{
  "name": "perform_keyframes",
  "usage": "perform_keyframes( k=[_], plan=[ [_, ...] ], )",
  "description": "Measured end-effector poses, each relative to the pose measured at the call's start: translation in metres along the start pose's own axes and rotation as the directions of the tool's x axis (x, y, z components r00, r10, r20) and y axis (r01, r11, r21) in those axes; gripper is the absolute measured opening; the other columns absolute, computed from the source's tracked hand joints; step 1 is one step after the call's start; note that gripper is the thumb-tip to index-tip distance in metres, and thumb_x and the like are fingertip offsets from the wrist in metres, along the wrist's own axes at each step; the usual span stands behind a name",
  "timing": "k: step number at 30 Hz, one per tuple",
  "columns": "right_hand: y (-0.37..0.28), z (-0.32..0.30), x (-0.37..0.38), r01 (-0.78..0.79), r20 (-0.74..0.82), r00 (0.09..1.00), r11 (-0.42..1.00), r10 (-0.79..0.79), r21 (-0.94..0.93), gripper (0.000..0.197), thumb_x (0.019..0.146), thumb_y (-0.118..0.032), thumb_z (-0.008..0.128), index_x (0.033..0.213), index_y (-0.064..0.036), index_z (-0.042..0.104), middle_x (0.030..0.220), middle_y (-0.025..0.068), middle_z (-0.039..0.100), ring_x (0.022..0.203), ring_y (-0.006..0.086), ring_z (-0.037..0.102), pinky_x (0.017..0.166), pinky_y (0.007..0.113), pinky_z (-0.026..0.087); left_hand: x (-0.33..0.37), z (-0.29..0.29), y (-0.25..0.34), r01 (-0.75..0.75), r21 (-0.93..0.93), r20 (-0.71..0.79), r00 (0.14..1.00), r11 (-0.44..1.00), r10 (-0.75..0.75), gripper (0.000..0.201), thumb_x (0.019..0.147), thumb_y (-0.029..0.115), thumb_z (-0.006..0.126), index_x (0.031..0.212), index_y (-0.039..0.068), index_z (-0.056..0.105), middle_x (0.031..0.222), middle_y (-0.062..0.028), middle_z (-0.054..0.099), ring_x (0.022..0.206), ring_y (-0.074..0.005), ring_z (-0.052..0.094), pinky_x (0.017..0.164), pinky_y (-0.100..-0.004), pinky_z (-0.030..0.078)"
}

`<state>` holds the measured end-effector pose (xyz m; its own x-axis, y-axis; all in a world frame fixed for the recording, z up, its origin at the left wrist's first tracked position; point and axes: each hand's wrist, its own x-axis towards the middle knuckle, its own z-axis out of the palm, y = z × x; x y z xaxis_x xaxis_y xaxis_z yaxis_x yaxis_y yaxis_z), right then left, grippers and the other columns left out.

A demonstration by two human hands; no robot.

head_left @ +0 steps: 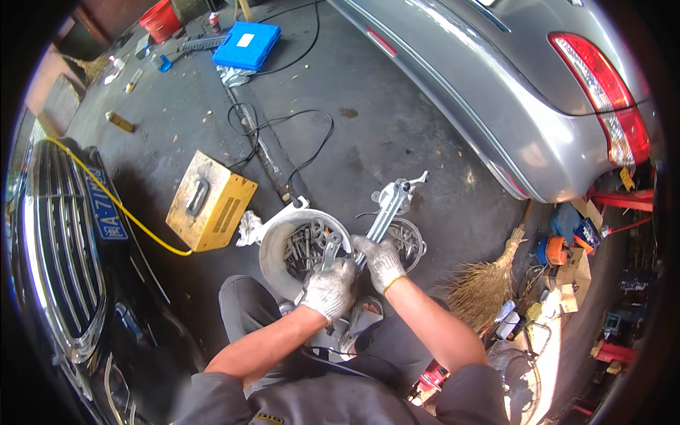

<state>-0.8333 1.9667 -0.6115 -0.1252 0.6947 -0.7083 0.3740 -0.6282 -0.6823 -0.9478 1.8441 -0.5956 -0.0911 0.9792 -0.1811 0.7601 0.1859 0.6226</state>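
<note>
My left hand (333, 289), in a whitish work glove, is closed over the near rim of a grey bucket. A wrench (331, 248) with a ring end sticks up from its fingers. Several wrenches and metal tools (303, 249) fill the bucket (278, 278). Just right of it, my gloved right hand (381, 263) grips a long grey metal bar-like part (386, 216), which slants up and away to a jointed end with a pale piece beside it. Its lower end is hidden between the hands. Beyond the right hand stands a smaller round container (423, 248) with metal pieces inside.
A yellow metal box (219, 205) with a handle stands left, near a dark car front (64, 255). A silver car (489, 99) fills the upper right. A straw broom (485, 283) lies right. A black cable (319, 145) crosses the floor toward a blue case (246, 47).
</note>
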Motion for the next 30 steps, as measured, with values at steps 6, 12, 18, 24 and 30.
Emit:
perform_keyframes(
  k=[6,12,18,24,30],
  plan=[
    [0.031,0.009,-0.025,-0.02,-0.11,0.993,0.987,0.038,0.162,0.014,0.084,-0.008,0.079,0.091,-0.003,0.068,0.084,0.005,0.067,0.07,0.0208,0.065,0.065,0.042,0.054,-0.032,0.001,0.015,0.078,0.04,0.037,0.996,0.996,-0.08,0.045,0.093,0.02,0.071,0.135,0.006,0.061,0.101,-0.0191,0.072,0.087,-0.0419,0.075,0.077,-0.0562,0.059],
    [0.059,0.007,-0.075,0.083,0.004,0.996,0.962,-0.087,0.259,0.036,0.079,-0.001,0.075,0.112,-0.002,0.061,0.101,0.0027,0.064,0.083,0.0159,0.06,0.078,0.034,0.054,-0.127,-0.035,0.038,0.119,-0.254,-0.043,0.99,0.96,-0.135,0.063,0.088,0.021,0.08,0.146,0.006,0.058,0.115,-0.0212,0.069,0.107,-0.0418,0.07,0.094,-0.0521,0.058],
    [0.0,0.0,-0.162,-0.045,0.257,0.961,0.86,-0.102,0.508,0.039,0.085,0.003,0.074,0.121,-0.0049,0.061,0.108,-0.0009,0.063,0.092,0.013,0.061,0.083,0.031,0.053,-0.237,-0.111,0.063,0.529,-0.418,0.053,0.826,0.739,-0.561,0.053,0.09,0.026,0.085,0.136,0.007,0.066,0.121,-0.0168,0.069,0.111,-0.0365,0.072,0.097,-0.0485,0.059],
    [-0.112,-0.053,-0.291,0.085,0.298,0.926,0.899,-0.23,0.43,0.079,0.081,0.004,0.068,0.156,-0.0093,0.05,0.14,0.0122,0.062,0.125,0.0271,0.063,0.104,0.042,0.057,-0.268,-0.211,0.103,0.63,-0.592,0.245,0.735,0.503,-0.632,0.092,0.083,0.037,0.093,0.157,0.004,0.05,0.15,-0.0222,0.059,0.137,-0.0352,0.063,0.117,-0.0444,0.051],
    [-0.217,-0.144,-0.437,-0.104,0.264,0.946,0.598,-0.188,0.795,0.075,0.083,0.0,0.072,0.154,-0.0017,0.049,0.142,0.0191,0.064,0.126,0.0379,0.068,0.104,0.052,0.06,-0.228,-0.342,0.208,0.215,-0.61,0.332,0.943,0.763,0.0,0.121,0.068,0.04,0.101,0.166,0.003,0.04,0.157,-0.0233,0.055,0.145,-0.0375,0.055,0.123,-0.0449,0.044]
  ],
)
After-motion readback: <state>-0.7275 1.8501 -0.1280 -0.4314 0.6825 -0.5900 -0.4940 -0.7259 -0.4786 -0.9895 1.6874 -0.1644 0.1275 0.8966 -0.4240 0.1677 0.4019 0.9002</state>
